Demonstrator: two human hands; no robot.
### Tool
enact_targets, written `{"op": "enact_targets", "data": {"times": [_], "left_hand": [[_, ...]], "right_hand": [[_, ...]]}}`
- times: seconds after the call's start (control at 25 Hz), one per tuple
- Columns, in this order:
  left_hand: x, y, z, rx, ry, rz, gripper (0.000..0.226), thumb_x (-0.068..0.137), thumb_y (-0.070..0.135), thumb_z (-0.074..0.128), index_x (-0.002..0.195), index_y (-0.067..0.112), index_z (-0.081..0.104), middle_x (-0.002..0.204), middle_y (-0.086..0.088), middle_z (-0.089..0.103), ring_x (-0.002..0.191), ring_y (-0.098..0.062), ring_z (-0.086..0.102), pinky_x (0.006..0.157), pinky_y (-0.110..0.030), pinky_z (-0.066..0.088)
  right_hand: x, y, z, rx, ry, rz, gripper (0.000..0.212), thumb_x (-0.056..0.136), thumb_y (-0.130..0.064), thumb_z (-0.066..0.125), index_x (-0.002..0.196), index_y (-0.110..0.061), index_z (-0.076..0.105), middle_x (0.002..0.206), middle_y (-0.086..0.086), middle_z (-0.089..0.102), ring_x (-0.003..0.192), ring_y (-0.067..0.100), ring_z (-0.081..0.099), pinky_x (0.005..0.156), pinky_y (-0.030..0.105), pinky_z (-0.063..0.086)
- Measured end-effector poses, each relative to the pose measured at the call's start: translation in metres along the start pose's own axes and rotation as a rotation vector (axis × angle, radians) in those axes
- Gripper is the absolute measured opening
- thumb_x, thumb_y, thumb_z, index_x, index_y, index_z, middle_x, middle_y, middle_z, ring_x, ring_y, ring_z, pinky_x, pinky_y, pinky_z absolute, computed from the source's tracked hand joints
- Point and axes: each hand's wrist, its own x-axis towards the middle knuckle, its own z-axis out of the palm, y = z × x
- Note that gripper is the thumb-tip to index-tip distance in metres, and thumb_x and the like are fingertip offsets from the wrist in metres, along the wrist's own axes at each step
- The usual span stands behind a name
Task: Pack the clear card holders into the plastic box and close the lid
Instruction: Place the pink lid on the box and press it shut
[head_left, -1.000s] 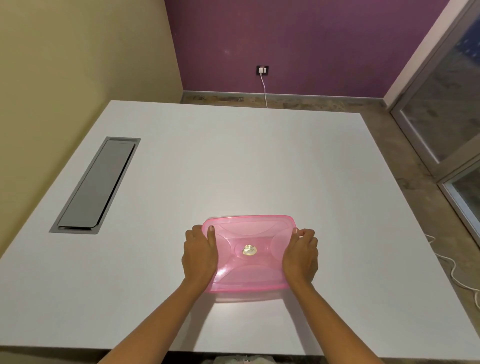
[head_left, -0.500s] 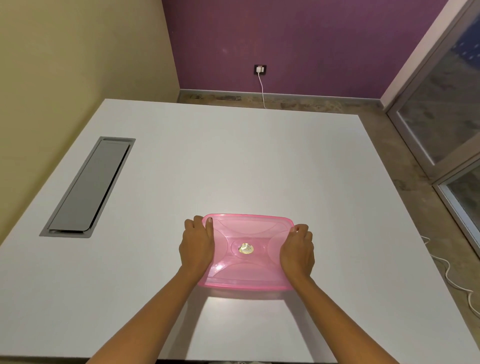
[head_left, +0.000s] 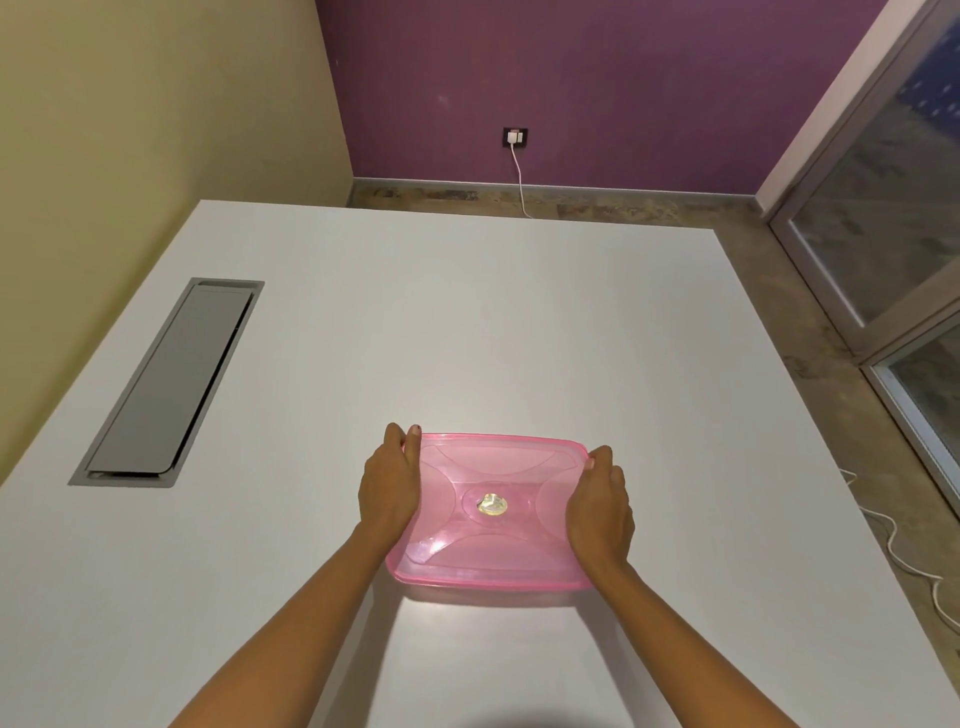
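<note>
A translucent pink plastic box (head_left: 493, 519) with its lid on sits on the white table (head_left: 467, 322), near the front edge. A small shiny sticker marks the middle of the lid. My left hand (head_left: 389, 483) grips the box's left side, thumb over the lid's far left corner. My right hand (head_left: 600, 509) grips the right side, fingers wrapped over the lid's edge. No clear card holders show through or beside the box.
A long grey cable hatch (head_left: 166, 384) is set into the table at the left. A white charger cable (head_left: 519, 182) hangs from a wall socket beyond the far edge. Another white cable (head_left: 904, 556) lies on the floor at the right, by a glass door.
Both hands have stayed on the box's sides. The box has hardly shifted; my head has moved slightly, so the view differs a little.
</note>
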Motion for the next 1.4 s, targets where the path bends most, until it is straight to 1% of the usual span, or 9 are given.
{"op": "enact_targets", "data": {"times": [0.12, 0.28, 0.44, 0.56, 0.76, 0.92, 1.08, 1.28, 1.4], "left_hand": [[-0.001, -0.003, 0.002, 0.008, 0.040, -0.012, 0.041, 0.099, 0.043, 0.030, 0.083, 0.007, 0.041, 0.064, -0.011, 0.055, 0.065, -0.037, 0.054, 0.058, -0.037, 0.039], [0.000, -0.005, 0.005, 0.058, 0.083, -0.042, 0.040, 0.098, 0.044, 0.030, 0.081, 0.010, 0.043, 0.068, -0.004, 0.055, 0.065, -0.031, 0.052, 0.058, -0.034, 0.037], [0.000, -0.005, 0.006, 0.074, 0.084, -0.058, 0.035, 0.098, 0.043, 0.030, 0.083, 0.014, 0.044, 0.075, -0.001, 0.055, 0.069, -0.027, 0.049, 0.063, -0.033, 0.036], [0.001, -0.005, 0.006, 0.069, 0.081, -0.068, 0.034, 0.098, 0.043, 0.030, 0.084, 0.016, 0.044, 0.077, 0.000, 0.055, 0.070, -0.026, 0.048, 0.064, -0.033, 0.034], [0.001, -0.006, 0.008, 0.060, 0.074, -0.067, 0.034, 0.098, 0.043, 0.030, 0.085, 0.016, 0.045, 0.078, 0.000, 0.056, 0.070, -0.026, 0.049, 0.064, -0.033, 0.035], [0.002, -0.006, 0.008, 0.070, 0.065, -0.060, 0.034, 0.098, 0.042, 0.030, 0.086, 0.015, 0.045, 0.079, -0.001, 0.056, 0.071, -0.026, 0.050, 0.064, -0.033, 0.035], [0.001, -0.004, 0.006, 0.078, 0.052, -0.062, 0.035, 0.099, 0.040, 0.029, 0.088, 0.012, 0.047, 0.083, -0.005, 0.058, 0.074, -0.028, 0.052, 0.065, -0.035, 0.037], [0.024, 0.011, 0.004, 0.209, -0.095, -0.091, 0.032, 0.096, 0.019, 0.029, 0.093, -0.001, 0.054, 0.097, -0.019, 0.062, 0.087, -0.036, 0.054, 0.071, -0.039, 0.041], [0.035, 0.016, 0.004, 0.485, -0.234, 0.044, 0.024, 0.093, 0.003, 0.031, 0.104, -0.005, 0.051, 0.105, -0.023, 0.060, 0.100, -0.040, 0.056, 0.073, -0.040, 0.044]], "right_hand": [[0.002, -0.002, -0.001, 0.003, 0.002, -0.023, 0.020, 0.101, -0.023, 0.024, 0.100, -0.014, 0.041, 0.099, 0.010, 0.055, 0.079, 0.037, 0.058, 0.068, 0.037, 0.042], [0.018, -0.010, -0.005, 0.006, -0.038, 0.002, 0.024, 0.098, -0.019, 0.029, 0.105, -0.013, 0.052, 0.110, 0.010, 0.057, 0.091, 0.035, 0.058, 0.073, 0.036, 0.041], [0.053, -0.031, 0.003, -0.074, -0.162, 0.079, 0.038, 0.096, -0.023, 0.028, 0.098, -0.003, 0.061, 0.106, 0.019, 0.063, 0.095, 0.038, 0.058, 0.082, 0.039, 0.045], [0.063, -0.038, 0.009, -0.094, -0.247, 0.113, 0.035, 0.094, -0.015, 0.031, 0.103, 0.001, 0.061, 0.113, 0.022, 0.061, 0.103, 0.041, 0.057, 0.085, 0.039, 0.045], [0.066, -0.036, 0.013, -0.092, -0.247, 0.149, 0.031, 0.090, -0.007, 0.032, 0.099, 0.003, 0.060, 0.111, 0.023, 0.062, 0.099, 0.041, 0.058, 0.076, 0.035, 0.042], [0.062, -0.034, 0.015, -0.181, -0.237, 0.043, 0.027, 0.089, 0.000, 0.033, 0.095, 0.005, 0.059, 0.107, 0.024, 0.062, 0.098, 0.041, 0.058, 0.078, 0.038, 0.046], [0.061, -0.033, 0.015, -0.165, -0.204, 0.025, 0.027, 0.091, 0.001, 0.033, 0.096, 0.008, 0.059, 0.107, 0.026, 0.061, 0.098, 0.043, 0.059, 0.081, 0.041, 0.047], [0.059, -0.035, 0.014, -0.178, -0.206, 0.011, 0.027, 0.088, 0.002, 0.034, 0.091, 0.006, 0.061, 0.102, 0.024, 0.063, 0.094, 0.042, 0.060, 0.079, 0.041, 0.048], [0.059, -0.034, 0.016, -0.174, -0.197, 0.006, 0.028, 0.090, 0.001, 0.033, 0.092, 0.007, 0.061, 0.103, 0.025, 0.063, 0.096, 0.043, 0.060, 0.079, 0.041, 0.048]]}}
